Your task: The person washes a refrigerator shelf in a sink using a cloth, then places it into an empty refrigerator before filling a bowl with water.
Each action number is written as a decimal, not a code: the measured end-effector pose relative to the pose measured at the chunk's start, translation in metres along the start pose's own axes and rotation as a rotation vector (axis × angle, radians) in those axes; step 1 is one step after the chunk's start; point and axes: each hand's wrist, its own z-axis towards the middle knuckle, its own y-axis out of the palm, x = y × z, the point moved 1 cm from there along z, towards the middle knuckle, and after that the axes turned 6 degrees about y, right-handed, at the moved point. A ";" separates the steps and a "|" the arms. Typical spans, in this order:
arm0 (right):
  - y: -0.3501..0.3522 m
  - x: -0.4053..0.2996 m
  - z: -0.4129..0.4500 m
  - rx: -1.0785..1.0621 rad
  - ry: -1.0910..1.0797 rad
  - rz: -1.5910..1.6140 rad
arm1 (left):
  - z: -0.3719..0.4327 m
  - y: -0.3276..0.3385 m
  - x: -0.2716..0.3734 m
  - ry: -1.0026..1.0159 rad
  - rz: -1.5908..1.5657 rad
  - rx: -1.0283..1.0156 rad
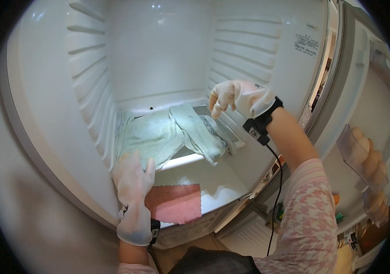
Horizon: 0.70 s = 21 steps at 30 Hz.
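Observation:
Inside an open refrigerator, a pale green towel (150,133) lies spread over a shelf with a white front edge (181,161). My left hand (133,178), in a translucent rubber glove, reaches to the towel's near left part, thumb apart from the fingers; whether it presses on the cloth I cannot tell. My right hand (227,97), gloved likewise, hangs above the shelf's right side with its fingers bent down, and no object shows in it. A pink cloth (178,202) with a scalloped edge lies on the refrigerator floor, near the front and right of my left wrist.
Ribbed walls (89,68) stand on both sides. At the right, the open refrigerator door (359,102) carries a clear egg holder (364,161) with several eggs. A black cable (278,191) hangs from the device on my right wrist. A white ribbed tray or drawer (249,238) is below.

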 end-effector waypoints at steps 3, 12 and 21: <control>0.036 0.034 0.043 0.163 -0.051 0.230 | 0.000 0.001 0.001 -0.015 -0.001 -0.008; 0.113 0.038 0.150 0.212 0.155 -0.403 | -0.006 -0.001 -0.007 0.034 0.058 -0.003; 0.127 0.035 0.174 0.278 0.006 -0.522 | 0.001 -0.006 -0.004 -0.024 -0.086 -0.046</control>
